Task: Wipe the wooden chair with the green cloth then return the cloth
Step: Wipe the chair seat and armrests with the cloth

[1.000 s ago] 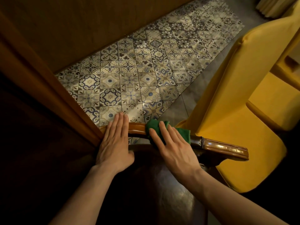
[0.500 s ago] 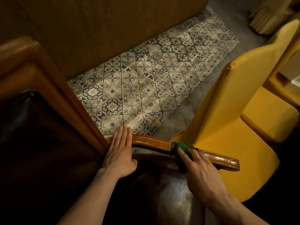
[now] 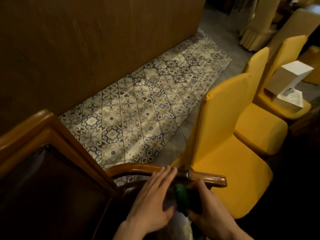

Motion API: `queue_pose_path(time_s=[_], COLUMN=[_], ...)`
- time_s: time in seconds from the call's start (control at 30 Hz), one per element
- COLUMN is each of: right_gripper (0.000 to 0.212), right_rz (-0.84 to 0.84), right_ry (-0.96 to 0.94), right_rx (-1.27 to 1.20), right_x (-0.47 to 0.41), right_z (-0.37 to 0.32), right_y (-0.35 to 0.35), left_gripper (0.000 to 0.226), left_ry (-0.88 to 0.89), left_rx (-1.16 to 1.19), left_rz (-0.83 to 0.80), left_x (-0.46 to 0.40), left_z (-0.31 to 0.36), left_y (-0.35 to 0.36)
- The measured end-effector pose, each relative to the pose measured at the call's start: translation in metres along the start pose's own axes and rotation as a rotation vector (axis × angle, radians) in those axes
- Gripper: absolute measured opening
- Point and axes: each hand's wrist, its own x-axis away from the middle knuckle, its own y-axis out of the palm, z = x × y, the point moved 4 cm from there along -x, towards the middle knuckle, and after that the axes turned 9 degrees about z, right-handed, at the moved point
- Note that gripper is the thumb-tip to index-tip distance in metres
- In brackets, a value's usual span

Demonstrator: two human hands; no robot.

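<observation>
The wooden chair has a brown frame, a dark leather back at the lower left and a curved armrest (image 3: 204, 177) across the bottom centre. My left hand (image 3: 154, 196) lies flat with its fingertips on the armrest, fingers together. My right hand (image 3: 207, 212) is just below the armrest's front end, closed around the bunched green cloth (image 3: 181, 194). Only a small fold of the cloth shows between my two hands; the rest is hidden in my grip and in shadow.
A row of yellow-covered chairs (image 3: 225, 135) stands close on the right of the armrest. A white box (image 3: 292, 80) rests on one of them. Patterned tile floor (image 3: 138, 110) runs behind the armrest, beside a brown wall panel (image 3: 86, 40).
My right hand slid the cloth off the top of the armrest and down below its front end. My left hand moved right along the armrest. The camera tilted up, showing more chairs.
</observation>
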Motion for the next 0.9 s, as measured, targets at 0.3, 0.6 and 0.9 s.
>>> queue_pose_path(time_s=[0.3,0.6,0.9], right_gripper=[0.062,0.052,0.041], right_rz=[0.129,0.335,0.611], right_ry=[-0.182,-0.311,-0.363], right_rx=[-0.054,0.408,0.427], right_x=[0.032,0.058,0.077], right_z=[-0.045,-0.100,-0.143], right_y=[-0.098,-0.194,-0.288], left_gripper=[0.051,0.041,0.037], left_ry=[0.128,0.301,0.356], left_rx=[-0.086,-0.241,-0.353], left_rz=[0.076,0.254,0.424], left_x=[-0.014,-0.041,-0.056], left_z=[0.093,0.184,0.262], left_y=[-0.089,-0.168,-0.244])
